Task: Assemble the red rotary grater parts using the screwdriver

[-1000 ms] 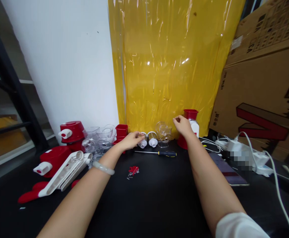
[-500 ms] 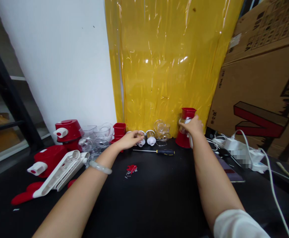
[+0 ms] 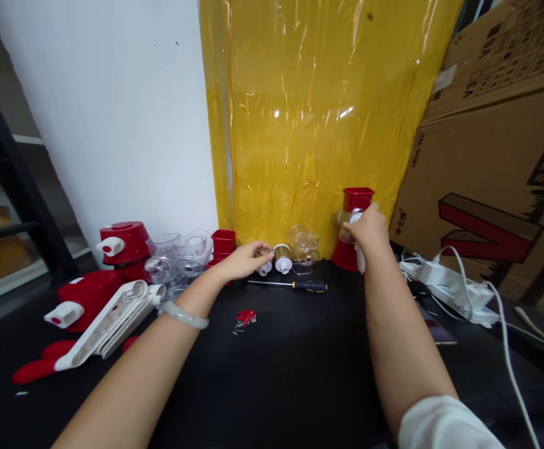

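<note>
My right hand (image 3: 371,229) is wrapped round a red and clear grater unit (image 3: 352,224) that stands at the back of the black table against the yellow plastic sheet. My left hand (image 3: 243,259) reaches to a small metal drum with a white end (image 3: 266,268), its fingers curled over the drum. A second drum (image 3: 281,259) stands just to the right, beside a clear plastic part (image 3: 305,246). A screwdriver with a black and yellow handle (image 3: 295,285) lies in front of them.
Red and white housings (image 3: 98,305), clear bowls (image 3: 178,259) and a red cup (image 3: 223,242) crowd the left. Small red bits with screws (image 3: 245,318) lie mid-table. A white power strip with cables (image 3: 453,290) and cardboard boxes (image 3: 496,156) are on the right.
My right hand went from hovering by the red grater unit to closing round it. The left hand stayed at the small drum. The view shifted slightly.
</note>
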A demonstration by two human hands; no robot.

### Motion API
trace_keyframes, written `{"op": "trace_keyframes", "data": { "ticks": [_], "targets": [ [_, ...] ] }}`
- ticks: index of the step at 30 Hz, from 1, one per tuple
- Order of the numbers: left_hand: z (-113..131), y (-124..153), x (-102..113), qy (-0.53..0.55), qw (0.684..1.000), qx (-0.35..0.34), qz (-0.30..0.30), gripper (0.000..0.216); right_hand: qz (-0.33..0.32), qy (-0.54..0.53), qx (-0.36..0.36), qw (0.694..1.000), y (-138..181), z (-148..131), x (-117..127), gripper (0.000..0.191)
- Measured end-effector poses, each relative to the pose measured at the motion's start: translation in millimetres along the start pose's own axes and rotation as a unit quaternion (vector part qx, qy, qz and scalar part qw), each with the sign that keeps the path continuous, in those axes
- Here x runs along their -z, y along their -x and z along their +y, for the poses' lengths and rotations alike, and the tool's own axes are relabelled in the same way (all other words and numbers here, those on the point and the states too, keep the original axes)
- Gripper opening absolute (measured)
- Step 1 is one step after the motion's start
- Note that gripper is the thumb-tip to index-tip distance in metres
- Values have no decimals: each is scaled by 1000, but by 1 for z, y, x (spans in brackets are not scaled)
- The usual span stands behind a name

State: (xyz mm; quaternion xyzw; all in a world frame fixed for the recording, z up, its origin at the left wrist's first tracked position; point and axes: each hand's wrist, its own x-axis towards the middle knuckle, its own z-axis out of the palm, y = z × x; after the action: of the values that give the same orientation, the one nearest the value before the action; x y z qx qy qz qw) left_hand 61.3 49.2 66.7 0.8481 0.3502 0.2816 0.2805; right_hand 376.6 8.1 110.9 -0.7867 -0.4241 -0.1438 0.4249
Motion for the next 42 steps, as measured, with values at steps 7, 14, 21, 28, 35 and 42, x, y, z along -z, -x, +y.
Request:
{"op": "trace_keyframes", "data": {
  "ticks": [7,14,21,28,35,42],
  "targets": [
    [22,2,-3,24,998,-51,25,45,87,-67,83,990,13,-23,37,87],
    [48,14,5,30,992,-102,71,69,100,-169,193,961,28,-46,52,90],
    [38,13,10,25,994,-79,72,83,67,-207,238,947,41,-60,61,86],
    [38,9,13,98,988,-87,80,96,-34,-294,271,916,53,-67,80,86],
    [32,7,31,173,979,-87,61,98,-321,-413,258,812,46,-64,44,98],
    [22,12,23,155,988,14,4,94,-472,-391,224,758,41,-53,6,101]
  ]
}}
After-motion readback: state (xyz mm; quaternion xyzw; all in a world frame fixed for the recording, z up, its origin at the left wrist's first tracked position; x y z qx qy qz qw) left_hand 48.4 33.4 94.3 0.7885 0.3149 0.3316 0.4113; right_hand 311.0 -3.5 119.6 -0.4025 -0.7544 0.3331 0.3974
